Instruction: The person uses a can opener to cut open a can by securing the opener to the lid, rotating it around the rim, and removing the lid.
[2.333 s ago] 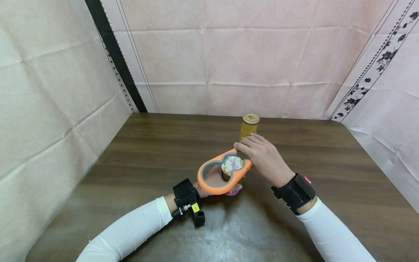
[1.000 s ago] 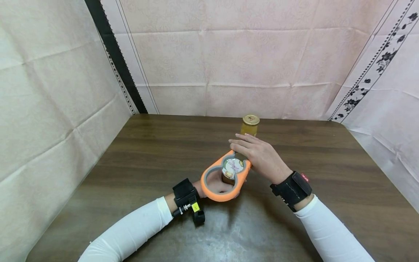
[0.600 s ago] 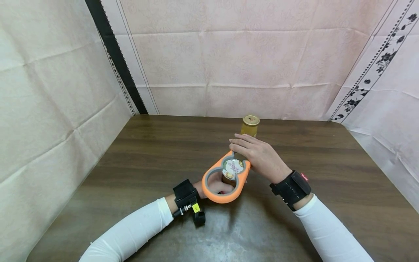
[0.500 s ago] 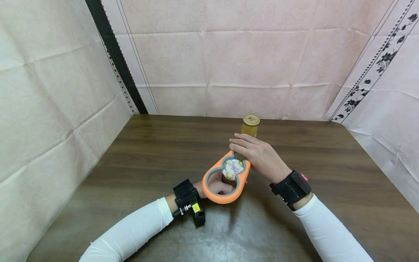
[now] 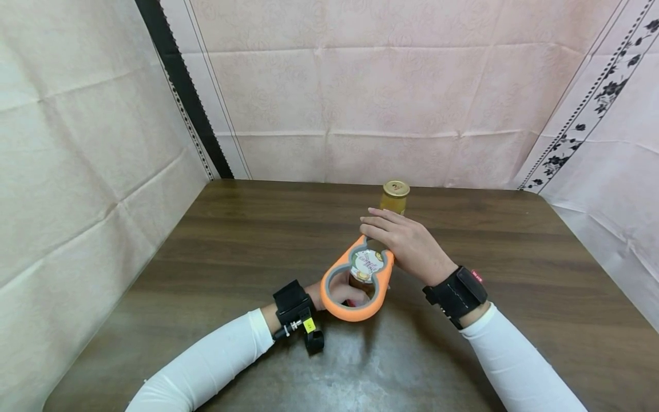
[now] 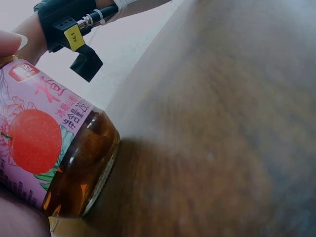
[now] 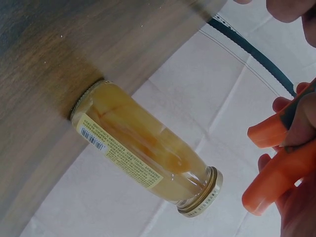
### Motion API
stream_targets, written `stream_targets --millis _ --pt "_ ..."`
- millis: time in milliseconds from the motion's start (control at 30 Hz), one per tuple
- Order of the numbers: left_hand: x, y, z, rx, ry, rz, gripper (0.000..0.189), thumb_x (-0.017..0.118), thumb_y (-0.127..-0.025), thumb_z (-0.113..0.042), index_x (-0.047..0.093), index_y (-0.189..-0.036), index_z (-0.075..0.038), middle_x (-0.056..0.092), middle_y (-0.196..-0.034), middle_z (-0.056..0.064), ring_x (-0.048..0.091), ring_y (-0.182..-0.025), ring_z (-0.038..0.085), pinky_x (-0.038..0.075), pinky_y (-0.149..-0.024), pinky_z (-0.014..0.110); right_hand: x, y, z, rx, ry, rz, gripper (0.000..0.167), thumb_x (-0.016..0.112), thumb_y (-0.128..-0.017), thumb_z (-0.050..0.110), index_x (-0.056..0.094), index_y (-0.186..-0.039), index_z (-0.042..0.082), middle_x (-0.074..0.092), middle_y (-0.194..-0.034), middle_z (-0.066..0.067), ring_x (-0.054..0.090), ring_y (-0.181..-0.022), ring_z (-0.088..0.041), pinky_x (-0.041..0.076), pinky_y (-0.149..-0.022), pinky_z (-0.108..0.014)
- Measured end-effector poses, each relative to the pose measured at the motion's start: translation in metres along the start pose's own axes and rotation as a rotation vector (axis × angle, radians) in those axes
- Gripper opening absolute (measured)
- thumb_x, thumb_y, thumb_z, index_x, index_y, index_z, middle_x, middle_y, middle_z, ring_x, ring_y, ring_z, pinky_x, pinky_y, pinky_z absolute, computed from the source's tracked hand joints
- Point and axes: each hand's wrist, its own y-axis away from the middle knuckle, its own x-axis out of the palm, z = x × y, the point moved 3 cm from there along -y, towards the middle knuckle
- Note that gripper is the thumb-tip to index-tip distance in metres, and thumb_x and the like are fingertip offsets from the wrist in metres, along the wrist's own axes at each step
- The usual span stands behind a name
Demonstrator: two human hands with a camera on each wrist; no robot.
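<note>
My left hand (image 5: 340,289) grips a glass jar (image 6: 81,163) with a pink fruit label and dark amber contents. Its round printed lid (image 5: 367,264) faces up, tilted toward me, inside an orange and grey jar opener (image 5: 352,313). My right hand (image 5: 409,245) holds the opener by its two orange handle ends (image 7: 271,182), thumb against them, while its upper fingers extend forward. Much of the left hand is hidden below the opener. Behind the right hand stands a second jar (image 5: 393,203), yellow with a gold lid; the right wrist view shows its pale fruit pieces.
The brown wooden table (image 5: 257,229) ends at a pale cloth backdrop (image 5: 329,103). More cloth hangs along the left and right sides. The yellow jar stands upright near the table's far edge, just beyond my right fingers.
Over the earlier frames the opener's looped end swung rightward and toward me around the lid. My right hand shifted slightly left, its fingers straightening. Over the last half second almost nothing moved.
</note>
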Motion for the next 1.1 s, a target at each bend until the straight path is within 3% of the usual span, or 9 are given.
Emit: stream_targets --millis 267,367,467,567,633,833,900,1100 --pt "0.001 0.004 -0.002 0.002 0.1 0.018 0.08 0.054 -0.083 0.004 0.025 -0.157 0.0 0.038 -0.149 0.041 0.056 -0.109 0.006 0.042 -0.084 0.022 0.002 -0.002 0.0 0.012 -0.013 0.003 0.049 0.08 -0.084 0.001 0.067 -0.129 0.013 0.067 -0.136 -0.008 0.054 -0.137 -0.026 0.05 -0.108 -0.044" --pt "0.001 0.004 -0.004 0.036 0.104 0.021 0.085 0.056 -0.082 0.004 0.019 -0.159 -0.004 0.046 -0.145 0.038 0.057 -0.101 0.011 0.043 -0.079 0.023 0.003 -0.003 0.0 0.009 -0.022 -0.001 0.048 0.078 -0.084 -0.001 0.067 -0.128 0.013 0.067 -0.135 -0.008 0.055 -0.136 -0.027 0.052 -0.105 -0.044" --pt "-0.001 0.003 -0.003 0.088 0.11 0.022 0.093 0.06 -0.083 0.0 0.011 -0.161 -0.009 0.063 -0.133 0.018 0.057 -0.097 0.012 0.046 -0.081 0.023 0.003 -0.003 -0.001 0.003 -0.027 -0.002 0.046 0.076 -0.086 -0.004 0.067 -0.128 0.013 0.067 -0.135 -0.007 0.055 -0.136 -0.027 0.052 -0.105 -0.044" --pt "-0.003 0.001 -0.001 0.137 0.139 0.044 0.101 0.067 -0.083 -0.008 0.003 -0.161 -0.011 0.068 -0.124 -0.006 0.06 -0.102 0.008 0.046 -0.09 0.022 0.003 -0.003 -0.001 -0.005 -0.034 -0.005 0.045 0.074 -0.087 -0.004 0.067 -0.128 0.013 0.067 -0.135 -0.007 0.055 -0.137 -0.026 0.052 -0.106 -0.044" --pt "-0.003 0.0 -0.001 0.159 0.148 0.053 0.104 0.071 -0.083 -0.014 0.003 -0.161 -0.01 0.067 -0.121 -0.012 0.06 -0.103 0.006 0.045 -0.093 0.022 0.003 -0.003 -0.001 -0.01 -0.036 -0.009 0.044 0.074 -0.087 -0.004 0.067 -0.127 0.013 0.067 -0.135 -0.007 0.054 -0.138 -0.025 0.051 -0.106 -0.043" --pt "-0.001 0.001 -0.008 0.151 0.145 0.057 0.11 0.073 -0.085 -0.014 -0.005 -0.162 -0.015 0.067 -0.115 -0.012 0.058 -0.096 0.008 0.046 -0.089 0.021 0.004 -0.002 -0.001 -0.016 -0.039 -0.026 0.045 0.075 -0.085 -0.005 0.068 -0.126 0.013 0.067 -0.134 -0.007 0.056 -0.136 -0.027 0.052 -0.105 -0.044" --pt "-0.001 0.001 -0.01 0.146 0.121 0.048 0.107 0.074 -0.087 -0.012 -0.001 -0.162 -0.013 0.066 -0.117 -0.01 0.058 -0.099 0.008 0.046 -0.091 0.021 0.004 -0.002 -0.001 -0.014 -0.039 -0.026 0.045 0.077 -0.085 -0.003 0.068 -0.126 0.013 0.068 -0.133 -0.007 0.056 -0.135 -0.027 0.052 -0.105 -0.044" --pt "-0.002 0.003 -0.019 0.132 -0.061 0.009 0.103 0.07 -0.084 0.003 0.004 -0.161 -0.009 0.055 -0.131 -0.003 0.053 -0.109 0.006 0.045 -0.094 0.02 0.002 -0.002 0.002 -0.008 -0.018 -0.03 0.048 0.083 -0.081 0.001 0.068 -0.124 0.013 0.069 -0.129 -0.007 0.057 -0.134 -0.027 0.054 -0.103 -0.045"
